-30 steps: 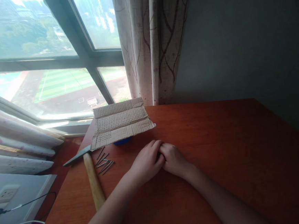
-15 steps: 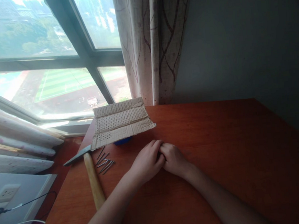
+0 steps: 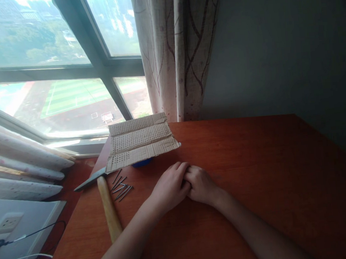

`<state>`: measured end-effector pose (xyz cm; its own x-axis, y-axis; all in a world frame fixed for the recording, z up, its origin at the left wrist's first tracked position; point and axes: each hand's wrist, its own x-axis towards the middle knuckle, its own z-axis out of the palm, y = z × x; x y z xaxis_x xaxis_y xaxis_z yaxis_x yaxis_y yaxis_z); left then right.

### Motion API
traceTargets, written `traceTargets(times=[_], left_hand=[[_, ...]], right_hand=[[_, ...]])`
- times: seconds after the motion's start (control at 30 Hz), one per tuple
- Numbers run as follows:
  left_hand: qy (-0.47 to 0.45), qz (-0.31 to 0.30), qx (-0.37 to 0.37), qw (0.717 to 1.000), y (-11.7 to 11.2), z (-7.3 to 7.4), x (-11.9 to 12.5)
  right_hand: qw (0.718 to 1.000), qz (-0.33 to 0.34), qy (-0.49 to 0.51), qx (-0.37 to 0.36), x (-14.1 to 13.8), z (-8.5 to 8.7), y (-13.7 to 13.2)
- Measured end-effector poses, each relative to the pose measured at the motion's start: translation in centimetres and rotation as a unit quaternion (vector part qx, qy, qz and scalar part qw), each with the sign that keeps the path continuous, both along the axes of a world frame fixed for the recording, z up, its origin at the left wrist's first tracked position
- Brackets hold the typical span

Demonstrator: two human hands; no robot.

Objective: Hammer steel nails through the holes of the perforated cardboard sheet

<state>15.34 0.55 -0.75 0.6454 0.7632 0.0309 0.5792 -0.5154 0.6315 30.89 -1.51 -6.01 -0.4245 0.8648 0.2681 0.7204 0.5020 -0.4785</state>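
The left hand (image 3: 170, 187) and right hand (image 3: 204, 186) rest clasped, fingers curled closed, no object showing, on a reddish table (image 3: 252, 151). This seems a pause; any reach calls for unclasping first. Leftward lie loose nails (image 3: 122, 185) and a hammer (image 3: 109, 210); beyond, perforated cardboard (image 3: 140, 140) sits over something blue (image 3: 142, 163). Nothing has visibly moved since the earlier frame.

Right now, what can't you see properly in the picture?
Blue thing: head view, mostly hidden under the holey cardboard.
Hammer handle: head view, its near end is behind the left forearm.
Anything between the left hand and right hand: head view, covered by the folded hands themselves.
Number of nails: head view, too thin and overlapping to count surely.
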Motion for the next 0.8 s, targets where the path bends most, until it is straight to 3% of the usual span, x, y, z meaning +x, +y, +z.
traceTargets(times=[0.8], left_hand=[[0.016,-0.002,0.01,1.0,0.04,-0.03,-0.11]], right_hand=[[0.999,0.007,-0.033,0.026,-0.36,0.33,-0.45]])
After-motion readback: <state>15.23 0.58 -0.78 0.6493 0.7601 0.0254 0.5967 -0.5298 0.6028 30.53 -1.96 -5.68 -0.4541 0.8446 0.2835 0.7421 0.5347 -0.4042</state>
